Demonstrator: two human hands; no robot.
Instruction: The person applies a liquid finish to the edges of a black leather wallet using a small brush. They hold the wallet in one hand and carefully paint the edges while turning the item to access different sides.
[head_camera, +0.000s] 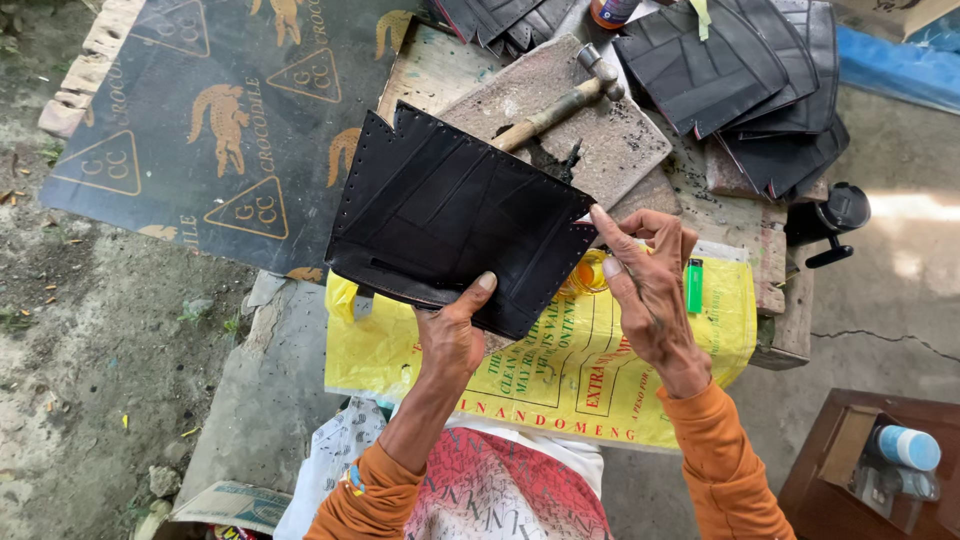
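Note:
My left hand (452, 335) grips the lower edge of a black rubber piece (450, 215), a flat folded sheet with rows of small punched holes along its edges, held up over the work surface. The thumb lies on its front near the bottom. My right hand (650, 285) pinches the sheet's right corner with its fingertips. Just behind that hand sit a small yellow-orange object (588, 272) and a green lighter (694, 285), both on a yellow plastic bag (560, 370) spread under my hands.
A hammer (560, 105) lies on a grey stone slab (620, 140) behind the sheet. Stacked black rubber pieces (760, 70) sit at the back right. A dark printed sheet (200, 120) covers the left. A brown wooden box (850, 470) holds a blue-capped container (908, 447).

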